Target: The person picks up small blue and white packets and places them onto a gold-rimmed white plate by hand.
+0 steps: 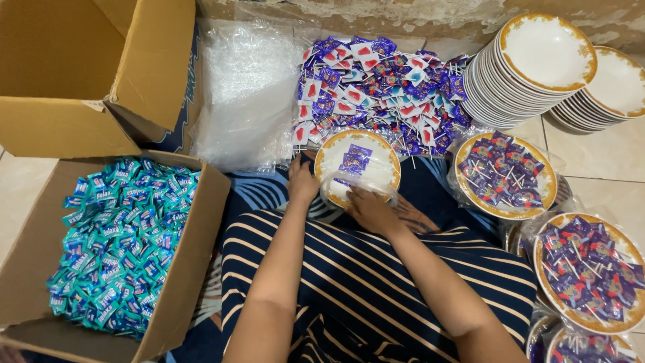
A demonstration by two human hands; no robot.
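Pale beige tiled floor (608, 158) with thin grout lines, evenly lit by soft light. Along the top edge runs a rough, crumbling plaster wall (430, 15), grey and flaking at its base.

The round white plate with a gold rim (386, 153) looks glazed and glossy under thin, crinkled clear plastic film. The purple lollipop wrappers (383, 87) shine like foil. The brown cardboard box (201, 222) is matt and rough-edged, the teal sweet packets (121, 242) slick. The floor tiles (605, 154) gleam smooth.
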